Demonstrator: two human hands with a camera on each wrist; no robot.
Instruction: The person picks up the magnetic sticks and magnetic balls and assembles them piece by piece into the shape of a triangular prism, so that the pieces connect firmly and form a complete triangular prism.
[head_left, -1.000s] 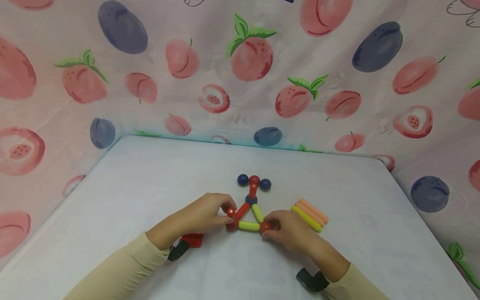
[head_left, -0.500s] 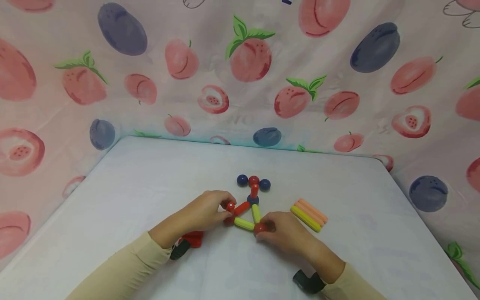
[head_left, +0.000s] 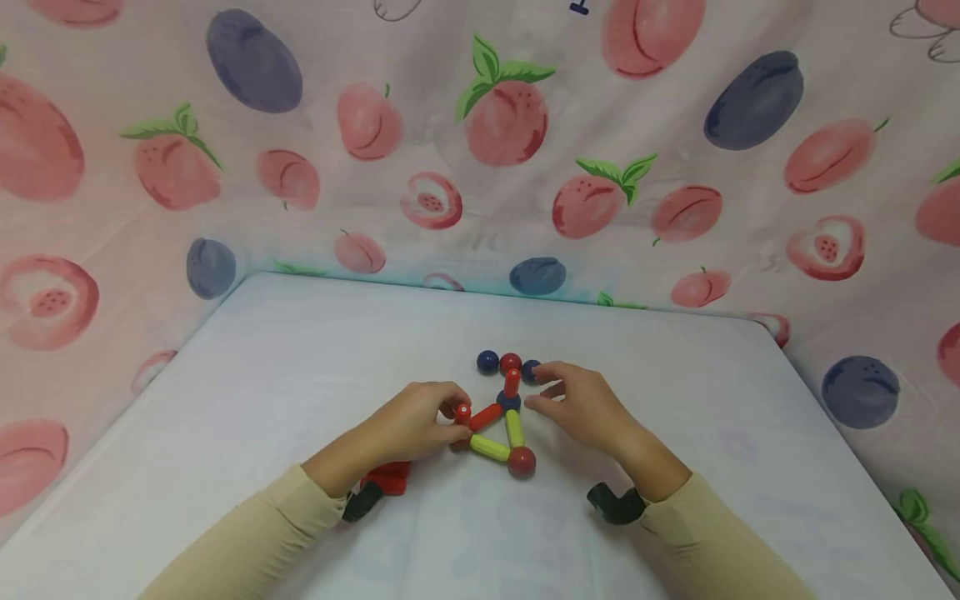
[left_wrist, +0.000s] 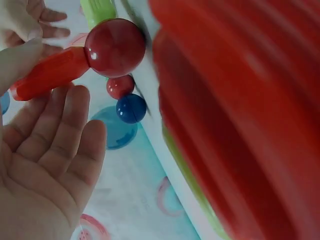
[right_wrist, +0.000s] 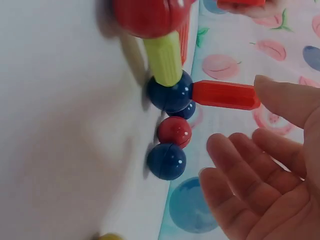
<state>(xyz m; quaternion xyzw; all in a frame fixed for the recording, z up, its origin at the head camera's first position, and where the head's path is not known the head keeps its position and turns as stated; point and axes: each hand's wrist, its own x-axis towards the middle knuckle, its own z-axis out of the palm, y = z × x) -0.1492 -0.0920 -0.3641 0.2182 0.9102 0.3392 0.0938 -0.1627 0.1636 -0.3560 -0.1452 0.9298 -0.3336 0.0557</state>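
Note:
A triangle of magnetic rods and balls lies on the table, with a yellow-green rod (head_left: 490, 448) in front and a red ball (head_left: 522, 462) at its near right corner. My left hand (head_left: 420, 421) pinches an upright red rod (left_wrist: 52, 72) standing on the left corner's red ball (left_wrist: 116, 47). From the far corner's blue ball (right_wrist: 170, 91) rises another red rod (right_wrist: 225, 94). My right hand (head_left: 588, 406) is beside it, fingers apart; in the right wrist view the thumb overlaps the rod's tip, and nothing is gripped.
Behind the triangle sit a loose blue ball (head_left: 487, 362), a red ball (head_left: 510, 362) and another blue ball (head_left: 531, 372) in a row. Red ridged pieces (head_left: 388, 478) lie under my left wrist. A patterned fruit cloth (head_left: 450, 108) hangs behind the white table (head_left: 337, 333).
My right hand has let go of the near right red ball and moved away to the far corner. The triangle has turned slightly. My left hand keeps its hold on the red rod.

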